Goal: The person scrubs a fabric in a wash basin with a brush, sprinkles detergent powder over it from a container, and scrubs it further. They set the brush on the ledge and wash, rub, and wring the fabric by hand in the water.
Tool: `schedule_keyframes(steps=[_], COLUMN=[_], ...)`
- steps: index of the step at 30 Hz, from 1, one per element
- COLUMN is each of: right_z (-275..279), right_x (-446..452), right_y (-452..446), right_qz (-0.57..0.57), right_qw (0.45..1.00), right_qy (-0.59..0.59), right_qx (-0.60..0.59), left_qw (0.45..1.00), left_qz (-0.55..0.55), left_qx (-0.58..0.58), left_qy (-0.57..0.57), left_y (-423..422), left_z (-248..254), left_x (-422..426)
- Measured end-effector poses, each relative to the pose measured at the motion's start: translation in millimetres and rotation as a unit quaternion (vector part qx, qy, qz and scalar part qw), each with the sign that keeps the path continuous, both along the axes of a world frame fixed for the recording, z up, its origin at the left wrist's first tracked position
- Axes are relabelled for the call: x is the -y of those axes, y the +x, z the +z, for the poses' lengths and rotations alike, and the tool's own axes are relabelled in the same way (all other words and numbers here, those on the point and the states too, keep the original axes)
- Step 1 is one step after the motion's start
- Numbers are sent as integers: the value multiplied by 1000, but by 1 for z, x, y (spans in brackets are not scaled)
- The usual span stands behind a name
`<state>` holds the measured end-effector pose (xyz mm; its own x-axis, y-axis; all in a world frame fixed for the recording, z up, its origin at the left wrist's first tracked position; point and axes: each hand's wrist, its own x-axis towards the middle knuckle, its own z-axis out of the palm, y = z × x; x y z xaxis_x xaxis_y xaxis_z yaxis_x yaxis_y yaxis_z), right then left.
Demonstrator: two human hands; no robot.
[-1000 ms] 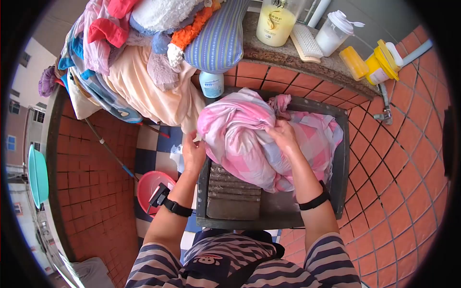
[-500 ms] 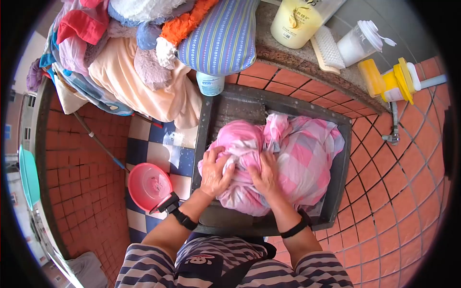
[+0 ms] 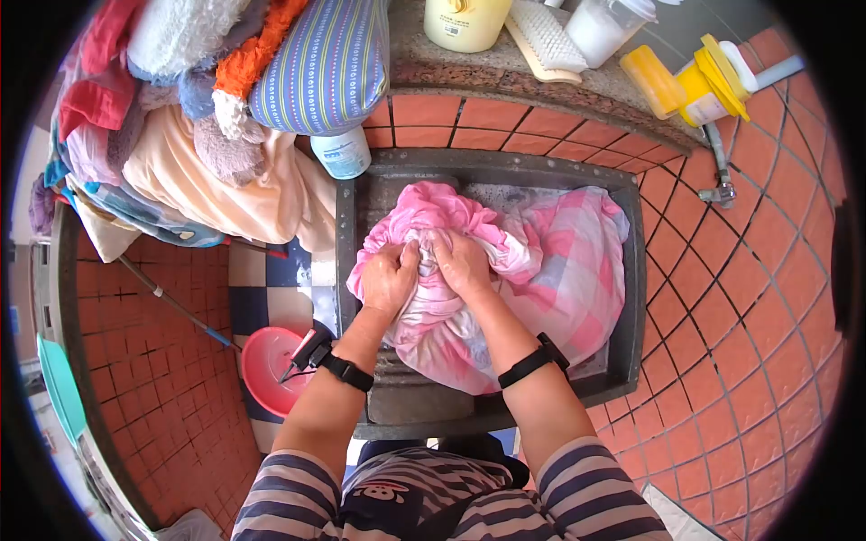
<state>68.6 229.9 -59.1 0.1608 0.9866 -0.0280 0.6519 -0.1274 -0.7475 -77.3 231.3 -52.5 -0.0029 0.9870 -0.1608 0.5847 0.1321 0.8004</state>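
A wet pink and white checked cloth [image 3: 564,293], large like a bed sheet, lies bunched in a dark stone wash sink [image 3: 419,406]. My left hand [image 3: 390,278] grips the bunched left part of it, fingers curled into the folds. Close beside it, my right hand [image 3: 460,263] is closed on the same gathered folds, the two thumbs near each other. The fingertips of both hands are partly hidden in the cloth. Its flatter checked part spreads over the right side of the sink, where some suds show.
Behind the sink, a stone ledge [image 3: 451,74] holds a yellow bottle [image 3: 465,22], a scrubbing brush [image 3: 546,41], a clear tub [image 3: 609,32] and yellow containers [image 3: 699,86]. A white-blue bottle [image 3: 343,153] stands at the sink's corner. Piled laundry [image 3: 225,203] is at left, above a pink basin [image 3: 262,370].
Both hands have moved farther into the sink, away from my body, and closed together on the cloth. The bunched part has shifted left and away. The view has shifted too.
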Motion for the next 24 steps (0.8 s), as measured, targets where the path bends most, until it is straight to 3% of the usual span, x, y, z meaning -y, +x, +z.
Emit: schedule_keyframes(steps=[1, 3, 5, 8, 9, 12, 13, 15, 16, 17, 18, 19, 20, 21, 23, 24], right_z=[6, 22, 41, 38, 64, 84, 89, 62, 63, 59, 54, 47, 38, 28, -13, -29], right_x=[11, 39, 76, 142, 159, 210, 217, 229, 234, 230, 224, 217, 208, 200, 180, 167], right_y=[-3, -2, 4, 35, 49, 113, 137, 201, 229, 239, 244, 247, 246, 243, 243, 248], right_qz=[-14, -23, -52, -75, -85, -215, -276, -362, -359, -359, -316, -262, -204, -144, -119, -91], right_qw=[1000, 998, 994, 941, 939, 883, 878, 906, 924, 924, 946, 930, 947, 955, 946, 932], right_qy=[-6, -57, -88, -75, -72, -45, -17, 35, -23, -23, 7, 37, -37, -111, -157, -196], right_qx=[11, 18, -45, -322, -324, -416, -390, -215, -127, -129, 65, 257, 246, 233, 259, 291], left_qw=[998, 989, 972, 992, 986, 982, 975, 946, 936, 942, 939, 934, 932, 933, 912, 905], left_qz=[18, 22, 54, 9, -28, -164, -207, -304, -304, -277, -265, -254, -254, -258, -264, -263], left_qx=[63, 8, -66, 74, 148, 81, 48, -101, -148, -156, -195, -235, -240, -249, -293, -310], left_qy=[-15, 146, 219, 99, 77, 51, 63, 49, 101, 109, 101, 93, 91, 15, -117, -125], left_y=[-6, -19, -28, -32, -20, 23, 42, 90, 111, 131, 150, 166, 181, 195, 221, 232], left_z=[0, -4, 2, -4, 13, 48, 56, 78, 66, 49, 35, 20, 7, -7, -43, -50], left_x=[13, 45, 72, 106, 117, 157, 167, 173, 176, 176, 175, 173, 167, 158, 140, 132])
